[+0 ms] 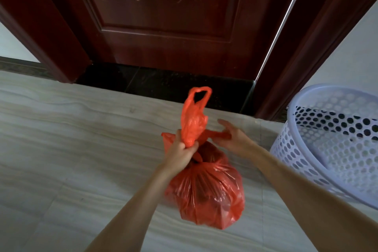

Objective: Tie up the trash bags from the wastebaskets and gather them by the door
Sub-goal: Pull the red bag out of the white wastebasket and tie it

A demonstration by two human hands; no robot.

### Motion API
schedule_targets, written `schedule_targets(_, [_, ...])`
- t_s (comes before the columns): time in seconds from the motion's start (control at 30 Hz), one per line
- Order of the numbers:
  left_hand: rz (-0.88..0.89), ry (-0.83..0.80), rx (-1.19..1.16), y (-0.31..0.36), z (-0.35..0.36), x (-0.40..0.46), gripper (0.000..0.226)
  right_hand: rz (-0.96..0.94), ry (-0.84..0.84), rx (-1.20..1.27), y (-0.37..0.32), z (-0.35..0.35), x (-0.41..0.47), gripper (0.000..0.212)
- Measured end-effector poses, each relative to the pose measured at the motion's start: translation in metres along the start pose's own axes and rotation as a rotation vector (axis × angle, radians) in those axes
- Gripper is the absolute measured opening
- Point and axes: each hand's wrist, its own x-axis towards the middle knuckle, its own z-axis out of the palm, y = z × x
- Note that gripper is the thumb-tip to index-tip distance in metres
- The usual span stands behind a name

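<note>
The left hand [182, 150] is gripping one gathered handle [193, 120] of the red trash bag [206, 188], fingers curled tight around it, the loop standing upright above the fist. The bag is sitting on the pale floor [71, 129], just in front of the dark wooden door [167, 18]. The right hand [231, 137] is pulling the other handle sideways, though how firmly it is pinching is hard to tell. Cinching well probably means drawing both handles apart evenly, low against the bag's neck. The white perforated wastebasket [335, 141] is standing near the right arm, possibly crowding the elbow.
</note>
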Motion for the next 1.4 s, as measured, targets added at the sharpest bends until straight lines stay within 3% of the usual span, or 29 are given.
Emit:
schedule_targets(0.1, [0.008,0.023,0.108,-0.001,-0.008,0.002,0.037,-0.009,-0.071,-0.589,0.005,-0.006,-0.005,0.035])
schedule_targets(0.17, [0.003,-0.06,0.183,-0.005,-0.013,0.003,0.039,-0.032,-0.046,-0.626,-0.004,-0.012,-0.007,0.03])
schedule_targets(0.3, [-0.034,-0.248,0.187,-0.008,-0.015,0.003,0.055,-0.063,-0.005,-0.538,-0.028,-0.018,-0.005,0.026])
schedule_targets(0.47, [-0.183,-0.316,-0.231,-0.004,-0.02,0.001,0.045,-0.071,0.064,-0.018,-0.043,-0.023,-0.001,0.02])
schedule_targets(0.53, [-0.278,-0.277,-0.46,-0.01,-0.028,0.001,0.04,-0.035,-0.05,0.265,-0.05,-0.029,-0.005,0.019])
schedule_targets(0.6, [-0.293,-0.238,-0.662,-0.015,-0.036,0.003,0.034,-0.013,-0.219,0.389,-0.051,-0.034,-0.012,0.019])
schedule_targets(0.77, [-0.269,-0.089,-1.056,-0.011,-0.039,0.007,0.031,0.073,-0.391,0.307,-0.026,-0.021,-0.025,0.027])
schedule_targets(0.97, [-0.31,-0.023,-1.288,-0.003,-0.026,0.006,0.029,0.09,-0.272,0.207,-0.029,-0.019,-0.02,0.027])
schedule_targets(1.1, [-0.331,-0.016,-1.329,-0.008,-0.019,0.003,0.027,0.206,-0.5,0.346,-0.028,-0.018,-0.024,0.03])
schedule_targets(1.17, [-0.324,-0.028,-1.374,-0.01,-0.019,0.001,0.034,0.246,-0.536,0.408,-0.022,-0.019,-0.024,0.03])
schedule_targets(1.23, [-0.333,-0.051,-1.398,-0.013,-0.019,0.001,0.042,0.254,-0.448,0.397,-0.015,-0.02,-0.023,0.028])
schedule_targets(1.33, [-0.338,-0.124,-1.321,-0.01,-0.018,-0.002,0.034,0.221,-0.262,0.333,-0.009,-0.02,-0.02,0.031])
schedule_targets(1.4, [-0.337,-0.173,-1.226,-0.014,-0.022,-0.001,0.044,0.166,-0.183,0.281,-0.013,-0.021,-0.019,0.03])
